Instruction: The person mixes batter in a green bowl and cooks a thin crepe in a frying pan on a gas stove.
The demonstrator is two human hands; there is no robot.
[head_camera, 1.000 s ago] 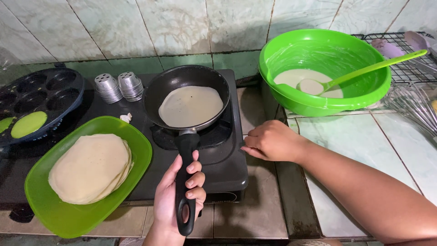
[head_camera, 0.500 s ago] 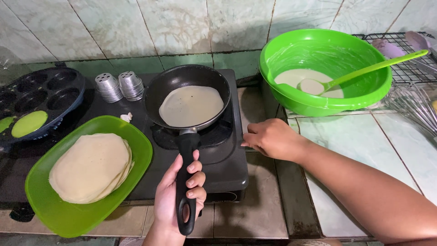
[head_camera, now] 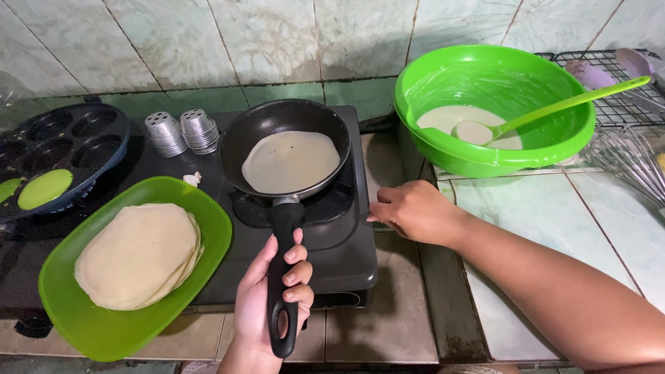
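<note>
While the left hand (head_camera: 267,301) grips the handle, the black frying pan (head_camera: 284,142) sits on the burner holding one pale crepe (head_camera: 291,161). Right hand (head_camera: 415,211), fingers curled, rests at the stove (head_camera: 346,242) edge. Beside it, a green plate (head_camera: 104,325) carries stacked crepes; a green bowl (head_camera: 499,90) holds batter and ladle (head_camera: 554,107).

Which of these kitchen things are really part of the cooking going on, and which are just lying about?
In use:
- frying pan with a thin pancake, handle in the left hand
- stove, right hand at its edge
- green plate of stacked pancakes
- green bowl of batter with ladle

Lying about:
- dimpled mould pan
- metal cups
- whisk
- wire rack
</note>
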